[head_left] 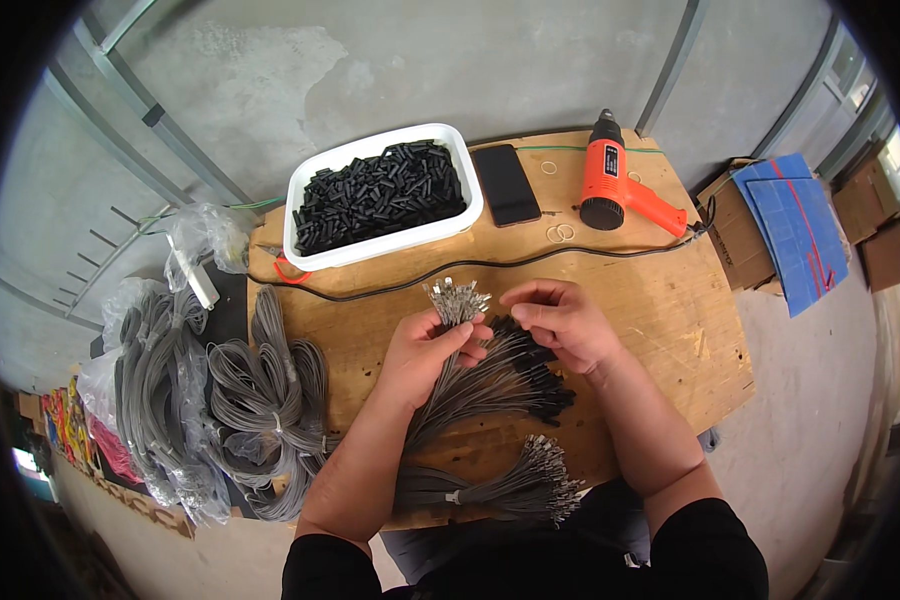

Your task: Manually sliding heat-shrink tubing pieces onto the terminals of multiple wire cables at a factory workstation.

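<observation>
My left hand (pixel 437 347) is closed round a bundle of thin grey wires, whose silver metal terminals (pixel 456 300) fan out above the fingers. Just right of those terminals is my right hand (pixel 562 322), its fingers curled and thumb and forefinger close together; whatever may be between them is too small to make out. Under and beside the hands, more grey wires (pixel 490 375) spread rightward and end in black sleeves (pixel 545 398). Nearer me lies a second grey wire bundle (pixel 470 487), bound with a pale tie, its bare metal terminals (pixel 550 480) pointing right.
A white tub (pixel 378 258) of short black tubes (pixel 380 195) stands at the back of the wooden table (pixel 670 340). Right of it are a phone (pixel 507 185) and an orange heat gun (pixel 610 180). A black cord (pixel 420 289) crosses the table. Coiled grey wires (pixel 270 390) lie left.
</observation>
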A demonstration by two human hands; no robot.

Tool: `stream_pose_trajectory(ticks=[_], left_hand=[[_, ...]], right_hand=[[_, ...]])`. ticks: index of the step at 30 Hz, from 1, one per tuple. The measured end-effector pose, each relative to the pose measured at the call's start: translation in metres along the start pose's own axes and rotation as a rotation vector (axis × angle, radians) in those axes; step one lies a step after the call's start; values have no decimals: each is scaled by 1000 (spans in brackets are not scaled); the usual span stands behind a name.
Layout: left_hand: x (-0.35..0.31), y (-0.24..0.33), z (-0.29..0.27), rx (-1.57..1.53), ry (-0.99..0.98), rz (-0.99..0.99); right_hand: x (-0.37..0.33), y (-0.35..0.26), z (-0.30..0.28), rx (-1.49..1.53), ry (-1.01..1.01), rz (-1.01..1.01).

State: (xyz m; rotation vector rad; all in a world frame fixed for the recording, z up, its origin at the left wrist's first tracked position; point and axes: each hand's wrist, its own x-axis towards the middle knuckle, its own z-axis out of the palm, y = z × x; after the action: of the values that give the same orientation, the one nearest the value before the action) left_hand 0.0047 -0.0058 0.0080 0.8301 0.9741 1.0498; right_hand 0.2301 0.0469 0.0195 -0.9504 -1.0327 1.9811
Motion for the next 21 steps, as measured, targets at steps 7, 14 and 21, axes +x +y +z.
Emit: stream_pose_trajectory(ticks=[7, 14, 21], left_hand=[[-3, -2, 5, 108, -11, 26], [-4, 1, 4, 111, 4, -6], [-3, 0, 2, 125, -21, 38]], right_hand=[[-3, 12, 19, -7, 22, -133], [-1, 18, 19, -236, 63, -262], [-4, 13, 19, -311, 64, -176]])
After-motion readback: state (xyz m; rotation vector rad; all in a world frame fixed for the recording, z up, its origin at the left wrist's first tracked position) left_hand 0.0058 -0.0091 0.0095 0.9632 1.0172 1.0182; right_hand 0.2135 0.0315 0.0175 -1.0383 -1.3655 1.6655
